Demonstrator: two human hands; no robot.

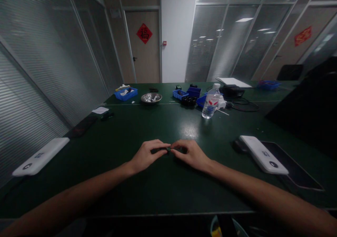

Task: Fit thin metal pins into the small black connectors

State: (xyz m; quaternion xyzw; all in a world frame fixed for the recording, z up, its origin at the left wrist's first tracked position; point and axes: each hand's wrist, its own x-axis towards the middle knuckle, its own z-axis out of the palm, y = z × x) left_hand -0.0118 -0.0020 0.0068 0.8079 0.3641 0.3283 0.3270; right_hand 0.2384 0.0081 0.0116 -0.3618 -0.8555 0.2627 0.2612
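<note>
Both my hands rest on the dark green table, fingertips meeting at its middle. My left hand is curled, its fingers pinched on a small dark object. My right hand is also closed, its thumb and fingers pinching the same small piece from the other side. The piece is too small and dark to name.
A white device lies at the left edge and another white device lies on a dark tablet at the right. Farther back stand a water bottle, a metal bowl, several blue bins and cables.
</note>
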